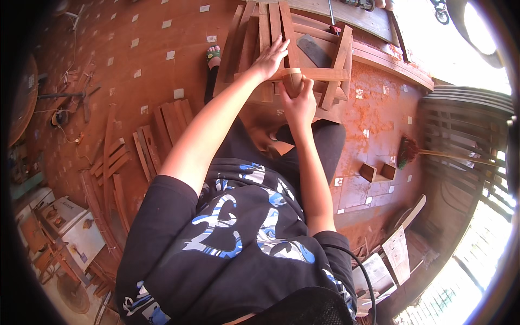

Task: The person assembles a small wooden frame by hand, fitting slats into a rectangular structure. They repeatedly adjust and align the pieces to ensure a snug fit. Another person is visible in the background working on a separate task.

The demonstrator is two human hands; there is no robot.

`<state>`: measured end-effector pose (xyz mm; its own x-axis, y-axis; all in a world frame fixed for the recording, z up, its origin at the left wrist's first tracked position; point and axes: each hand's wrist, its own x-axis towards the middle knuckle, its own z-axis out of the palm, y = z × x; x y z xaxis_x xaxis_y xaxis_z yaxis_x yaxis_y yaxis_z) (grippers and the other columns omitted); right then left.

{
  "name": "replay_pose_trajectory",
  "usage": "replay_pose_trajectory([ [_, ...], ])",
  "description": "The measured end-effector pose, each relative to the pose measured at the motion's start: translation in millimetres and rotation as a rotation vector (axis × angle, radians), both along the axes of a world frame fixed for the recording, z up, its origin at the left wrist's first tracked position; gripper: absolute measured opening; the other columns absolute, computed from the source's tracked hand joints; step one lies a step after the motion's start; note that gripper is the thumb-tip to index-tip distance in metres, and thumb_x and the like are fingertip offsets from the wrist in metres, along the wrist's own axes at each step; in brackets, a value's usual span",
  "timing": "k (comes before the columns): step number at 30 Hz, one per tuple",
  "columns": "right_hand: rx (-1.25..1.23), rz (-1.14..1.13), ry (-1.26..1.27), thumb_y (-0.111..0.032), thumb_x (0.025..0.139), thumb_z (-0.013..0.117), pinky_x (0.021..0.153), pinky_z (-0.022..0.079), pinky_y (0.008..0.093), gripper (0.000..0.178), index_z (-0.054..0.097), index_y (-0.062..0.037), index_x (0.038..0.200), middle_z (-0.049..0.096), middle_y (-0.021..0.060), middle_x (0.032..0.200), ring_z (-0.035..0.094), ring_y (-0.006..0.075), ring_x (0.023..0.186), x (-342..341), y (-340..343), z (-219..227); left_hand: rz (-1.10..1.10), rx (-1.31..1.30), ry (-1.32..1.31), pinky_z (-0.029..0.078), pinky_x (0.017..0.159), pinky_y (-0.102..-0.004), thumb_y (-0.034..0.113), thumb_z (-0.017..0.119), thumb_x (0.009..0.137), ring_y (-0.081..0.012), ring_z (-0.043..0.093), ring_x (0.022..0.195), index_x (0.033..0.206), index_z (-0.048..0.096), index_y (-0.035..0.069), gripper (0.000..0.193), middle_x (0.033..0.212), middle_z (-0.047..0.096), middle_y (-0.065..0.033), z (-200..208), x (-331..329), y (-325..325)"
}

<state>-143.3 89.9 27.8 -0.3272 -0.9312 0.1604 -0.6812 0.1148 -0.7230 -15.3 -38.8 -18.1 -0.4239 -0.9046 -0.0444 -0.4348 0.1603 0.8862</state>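
My left hand (271, 58) lies with its fingers stretched out over the reddish-brown wooden slats (264, 24), at the spot where a crosspiece (325, 75) passes over them. Just to its right, my right hand (301, 103) is closed round a thick, rounded piece of light-brown wood (293, 81). The top end of that piece rests against or just over the crosspiece; I cannot tell which. Beyond my right hand lies a flat grey metal piece (314, 50) among the boards. A slanted wooden bar (337, 67) crosses the work at the right.
Loose boards (170, 122) lie on the tiled floor to my left. A long plank (392, 62) runs along the far right. A small wooden channel (377, 173) and a broom (409, 151) are at the right. A white cabinet (78, 233) stands at lower left.
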Motion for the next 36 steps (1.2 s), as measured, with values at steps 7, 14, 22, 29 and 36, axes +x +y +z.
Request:
replay_pose_trajectory([
  [7,0.234,-0.071,-0.107,-0.051,0.081,0.076,0.081,0.055,0.0493,0.059,0.055,-0.0082,0.116,0.072,0.0237,0.099,0.070,0.0437,0.095,-45.0,-19.0,10.1,0.472,0.024,0.294,0.037,0.114,-0.0368,0.023,0.058,0.100,-0.0272,0.050,0.137,0.138,0.057,0.003,0.043,0.141,0.059,-0.0188,21.6,14.9,11.2],
  [14,-0.017,-0.121,-0.036,-0.040,0.083,0.078,0.076,0.054,0.0493,0.055,0.051,-0.0033,0.114,0.070,0.0242,0.093,0.068,0.0450,0.089,-15.4,-9.8,3.7,0.900,-0.025,0.264,0.049,0.080,-0.0339,0.031,0.049,0.106,-0.0166,0.061,0.080,0.091,0.064,0.000,0.037,0.082,0.065,-0.0074,-23.9,51.1,106.1],
  [22,-0.007,0.251,0.021,-0.038,0.079,0.079,0.070,0.056,0.0488,0.054,0.055,-0.0073,0.116,0.070,0.0186,0.099,0.070,0.0415,0.082,42.6,17.7,14.0,0.825,0.123,0.488,0.048,0.086,-0.0341,0.032,0.042,0.108,-0.0191,0.061,0.095,0.115,0.059,0.004,0.033,0.107,0.063,-0.0092,-69.2,51.0,100.4],
  [29,0.101,0.197,-0.005,-0.039,0.082,0.078,0.084,0.054,0.0500,0.055,0.057,-0.0080,0.122,0.069,0.0200,0.111,0.067,0.0418,0.100,29.5,25.8,11.7,0.775,0.252,0.387,0.048,0.073,-0.0363,0.036,0.050,0.101,-0.0220,0.066,0.079,0.089,0.065,-0.001,0.042,0.075,0.065,-0.0128,-56.0,53.1,100.3],
  [36,0.031,0.210,0.021,-0.033,0.078,0.081,0.081,0.055,0.0488,0.060,0.053,-0.0087,0.126,0.060,0.0178,0.119,0.066,0.0415,0.101,27.2,38.5,7.3,0.817,0.166,0.258,0.049,0.075,-0.0385,0.034,0.050,0.099,-0.0261,0.068,0.082,0.087,0.067,0.000,0.039,0.082,0.070,-0.0159,-60.8,47.5,98.0],
])
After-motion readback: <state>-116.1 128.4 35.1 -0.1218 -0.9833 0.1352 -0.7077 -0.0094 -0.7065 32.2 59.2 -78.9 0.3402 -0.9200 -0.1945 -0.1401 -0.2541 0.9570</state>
